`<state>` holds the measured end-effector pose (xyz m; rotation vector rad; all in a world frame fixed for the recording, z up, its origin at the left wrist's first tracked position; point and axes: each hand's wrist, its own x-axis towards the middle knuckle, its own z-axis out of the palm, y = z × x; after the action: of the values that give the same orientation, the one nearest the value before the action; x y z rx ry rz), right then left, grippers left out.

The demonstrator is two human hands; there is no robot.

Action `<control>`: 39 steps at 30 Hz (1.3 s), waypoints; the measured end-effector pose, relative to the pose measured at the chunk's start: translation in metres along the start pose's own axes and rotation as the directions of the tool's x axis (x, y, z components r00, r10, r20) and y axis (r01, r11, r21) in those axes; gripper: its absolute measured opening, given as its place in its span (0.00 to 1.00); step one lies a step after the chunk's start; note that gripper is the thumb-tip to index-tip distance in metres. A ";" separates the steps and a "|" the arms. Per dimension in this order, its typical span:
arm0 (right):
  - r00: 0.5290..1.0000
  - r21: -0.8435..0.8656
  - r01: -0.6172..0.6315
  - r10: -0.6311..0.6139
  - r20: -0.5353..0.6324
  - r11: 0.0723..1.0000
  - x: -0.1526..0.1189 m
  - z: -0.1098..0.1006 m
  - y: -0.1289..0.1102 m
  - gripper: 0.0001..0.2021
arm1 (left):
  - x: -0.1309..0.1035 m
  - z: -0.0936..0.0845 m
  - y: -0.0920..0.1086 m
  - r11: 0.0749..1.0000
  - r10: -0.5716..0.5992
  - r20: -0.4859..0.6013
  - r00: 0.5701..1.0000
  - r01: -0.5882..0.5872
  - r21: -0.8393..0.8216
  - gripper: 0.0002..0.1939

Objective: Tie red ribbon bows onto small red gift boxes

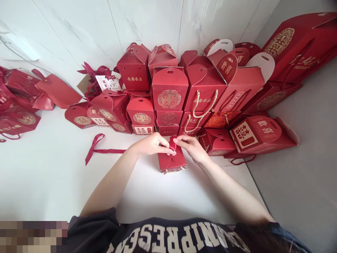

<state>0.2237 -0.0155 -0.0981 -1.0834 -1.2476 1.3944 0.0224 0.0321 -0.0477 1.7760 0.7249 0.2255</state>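
Observation:
A small red gift box [172,164] with a gold cord handle along its near edge stands on the white table in front of me. Over its top, a loop of red ribbon [173,143] is pinched between both sets of fingers. My left hand [153,144] closes thumb and fingers on the ribbon's left side. From the right, my right hand [191,147] pinches the loop near its top. A long red ribbon tail [110,151] lies on the table to the left and runs under my left forearm. The exact fold between my fingertips is partly hidden.
Stacked red gift boxes [170,89] line the wall behind my hands. A box with a white label [259,131] stands to the right, beside a grey wall [297,165]. More red boxes and bags [22,102] sit at the far left, on the white table [47,168].

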 end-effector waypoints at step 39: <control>0.713 -0.543 0.688 -0.590 0.380 0.482 -0.016 0.069 -0.082 0.14 | -0.034 0.002 -0.018 0.991 0.087 -0.348 0.934 -0.046 0.124 0.08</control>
<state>0.1651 -0.0393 -0.0102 -0.7823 -2.0803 0.4188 -0.0100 0.0132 -0.0579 1.8935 0.9485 0.5704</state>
